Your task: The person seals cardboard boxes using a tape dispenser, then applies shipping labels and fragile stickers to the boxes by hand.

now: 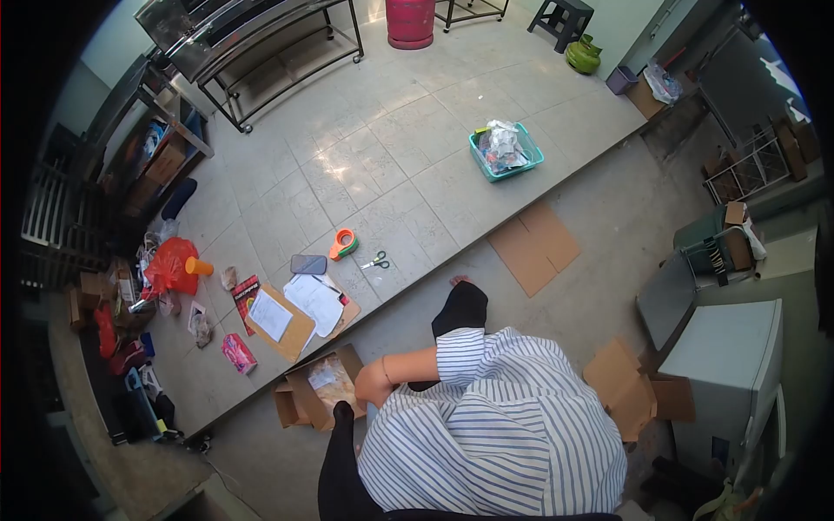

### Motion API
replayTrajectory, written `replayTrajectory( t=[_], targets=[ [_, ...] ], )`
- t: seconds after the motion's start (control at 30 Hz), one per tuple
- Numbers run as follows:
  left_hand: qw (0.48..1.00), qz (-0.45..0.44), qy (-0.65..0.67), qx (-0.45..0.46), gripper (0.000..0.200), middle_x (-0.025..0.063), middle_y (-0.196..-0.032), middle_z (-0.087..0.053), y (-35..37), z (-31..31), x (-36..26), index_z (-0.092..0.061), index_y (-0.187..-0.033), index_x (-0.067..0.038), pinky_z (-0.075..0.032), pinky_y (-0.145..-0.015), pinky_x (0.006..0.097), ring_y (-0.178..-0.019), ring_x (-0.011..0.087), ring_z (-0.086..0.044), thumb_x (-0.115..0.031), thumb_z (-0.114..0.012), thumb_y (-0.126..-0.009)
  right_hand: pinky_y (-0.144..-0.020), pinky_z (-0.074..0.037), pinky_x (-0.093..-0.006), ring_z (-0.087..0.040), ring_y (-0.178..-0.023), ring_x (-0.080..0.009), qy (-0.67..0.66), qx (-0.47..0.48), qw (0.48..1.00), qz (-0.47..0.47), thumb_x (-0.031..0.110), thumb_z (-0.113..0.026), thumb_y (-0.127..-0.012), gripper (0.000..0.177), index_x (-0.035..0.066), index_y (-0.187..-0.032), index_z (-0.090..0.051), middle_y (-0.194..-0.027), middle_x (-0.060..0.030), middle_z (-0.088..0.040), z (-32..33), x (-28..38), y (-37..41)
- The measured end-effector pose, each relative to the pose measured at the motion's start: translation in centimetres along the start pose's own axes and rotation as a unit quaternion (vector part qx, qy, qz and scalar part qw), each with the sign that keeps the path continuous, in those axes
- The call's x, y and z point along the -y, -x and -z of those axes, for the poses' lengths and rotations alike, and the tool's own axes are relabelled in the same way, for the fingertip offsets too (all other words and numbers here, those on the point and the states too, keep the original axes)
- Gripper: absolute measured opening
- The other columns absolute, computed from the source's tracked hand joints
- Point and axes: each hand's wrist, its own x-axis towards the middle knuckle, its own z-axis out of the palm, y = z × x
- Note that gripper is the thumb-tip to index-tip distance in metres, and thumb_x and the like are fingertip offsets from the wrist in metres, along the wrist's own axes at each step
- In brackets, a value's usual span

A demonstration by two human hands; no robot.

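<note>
My right hand [372, 384] reaches down past the striped shirt [512, 417], with a thin band at the wrist. Its back faces up and its fingers are mostly hidden, so whether they grip anything does not show. Just beside it is an open cardboard box [297, 392] on the lower floor. Inside the box lies a clear plastic package [328, 379] with a pale label. No part of my left hand can be made out. A knee in black cloth [460, 311] sticks out beyond the arm.
On the raised tiled step lie a clipboard [280, 323], papers [318, 306], a phone [309, 264], an orange tape dispenser [344, 244], scissors [377, 260] and a pink packet [237, 353]. A teal basket [532, 156] stands farther off. Flattened cardboard [534, 249] lies below the step edge.
</note>
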Motion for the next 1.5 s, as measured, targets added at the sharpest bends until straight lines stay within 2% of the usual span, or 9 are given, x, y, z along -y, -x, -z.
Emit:
replayTrajectory(
  t=[0.2,0.3,0.47,0.6,1.13,1.23,1.3,1.4,1.5],
  targets=[
    [0.999,0.017,-0.036,-0.022,0.041,0.0121,-0.119,-0.046,-2.7,-7.4,-11.9,-0.044,-0.121,-0.009,-0.034,-0.09,0.0378,-0.114,0.0253,-0.041,-0.034,-0.036,-0.089,-0.083,-0.041,-0.0379,-0.052,-0.096,-0.0333,-0.18,-0.104,0.976,-0.067,0.031,-0.071,-0.053,0.081,0.01,-0.123,-0.037,-0.1,-0.0192,-0.056,-1.1,-11.9,9.2],
    [0.997,0.014,-0.066,-0.022,0.041,0.0121,-0.119,-0.047,-3.5,-11.0,-19.1,-0.044,-0.121,-0.009,-0.035,-0.09,0.0378,-0.113,0.0252,-0.042,-0.034,-0.036,-0.089,-0.078,-0.043,-0.0392,-0.054,-0.092,-0.0336,-0.196,-0.293,0.933,-0.075,0.03,-0.071,-0.055,0.074,0.008,-0.119,-0.042,-0.097,-0.0209,-0.057,-4.2,-18.6,13.2],
    [0.994,-0.019,-0.106,-0.013,0.041,0.012,-0.118,-0.047,-3.1,-15.0,-29.3,-0.044,-0.12,-0.009,-0.035,-0.09,0.0377,-0.113,0.0251,-0.042,-0.034,-0.036,-0.089,-0.071,-0.045,-0.033,-0.058,-0.082,-0.0233,-0.539,-0.255,0.776,-0.205,0.033,-0.065,-0.068,0.044,0.007,-0.103,-0.056,-0.087,-0.0131,-0.061,-2.6,-23.1,23.5],
    [0.993,-0.034,-0.115,-0.018,0.04,0.012,-0.118,-0.047,-2.0,-16.8,-33.0,-0.045,-0.12,-0.009,-0.035,-0.09,0.0377,-0.113,0.025,-0.042,-0.034,-0.036,-0.089,-0.067,-0.046,-0.0358,-0.059,-0.072,-0.0272,-0.452,-0.325,0.831,0.008,0.037,-0.06,-0.07,0.038,0.007,-0.093,-0.061,-0.083,-0.014,-0.062,-7.8,-24.2,19.1],
    [0.997,0.005,-0.044,-0.061,0.039,0.0119,-0.116,-0.048,1.5,-21.4,-27.9,-0.046,-0.118,-0.009,-0.036,-0.089,0.0376,-0.112,0.0247,-0.043,-0.033,-0.037,-0.088,-0.066,-0.045,-0.0368,-0.059,-0.073,-0.0279,-0.263,-0.157,0.925,-0.224,0.036,-0.06,-0.068,0.03,0.006,-0.069,-0.065,-0.076,-0.0142,-0.063,-8.7,-26.8,22.1],
    [0.998,0.006,-0.029,-0.062,0.039,0.0119,-0.116,-0.048,1.6,-21.3,-26.1,-0.046,-0.118,-0.01,-0.036,-0.088,0.0376,-0.112,0.0247,-0.043,-0.033,-0.037,-0.088,-0.057,-0.047,-0.0355,-0.06,-0.062,-0.0228,-0.326,-0.146,0.863,-0.358,0.036,-0.057,-0.073,0.032,0.005,-0.075,-0.064,-0.068,-0.0132,-0.061,-10.0,-31.8,23.8],
    [0.998,0.006,-0.028,-0.06,0.039,0.0119,-0.116,-0.048,1.7,-20.8,-25.0,-0.046,-0.118,-0.01,-0.036,-0.088,0.0375,-0.111,0.0246,-0.043,-0.032,-0.037,-0.088,-0.041,-0.043,-0.0306,-0.059,-0.059,-0.0191,-0.517,-0.211,0.701,-0.444,0.035,-0.055,-0.077,0.031,0.009,-0.092,-0.058,-0.079,-0.0088,-0.061,-10.8,-35.1,25.8],
    [0.998,0.016,-0.021,-0.059,0.039,0.0119,-0.115,-0.048,1.0,-20.5,-23.9,-0.046,-0.118,-0.01,-0.036,-0.088,0.0375,-0.111,0.0246,-0.043,-0.032,-0.037,-0.088,-0.058,-0.045,-0.033,-0.059,-0.068,-0.0185,-0.68,-0.409,0.436,-0.425,0.032,-0.052,-0.078,0.035,0.011,-0.106,-0.05,-0.09,-0.0085,-0.059,-11.3,-36.8,30.6],
    [0.997,0.037,-0.022,-0.064,0.038,0.0118,-0.115,-0.049,0.0,-20.9,-23.8,-0.046,-0.118,-0.01,-0.036,-0.088,0.0375,-0.111,0.0245,-0.043,-0.032,-0.037,-0.088,-0.064,-0.044,-0.0336,-0.058,-0.075,-0.0187,-0.692,-0.499,0.34,-0.395,0.032,-0.05,-0.079,0.034,0.01,-0.104,-0.05,-0.09,-0.0091,-0.06,-10.0,-38.8,34.7]
  ],
)
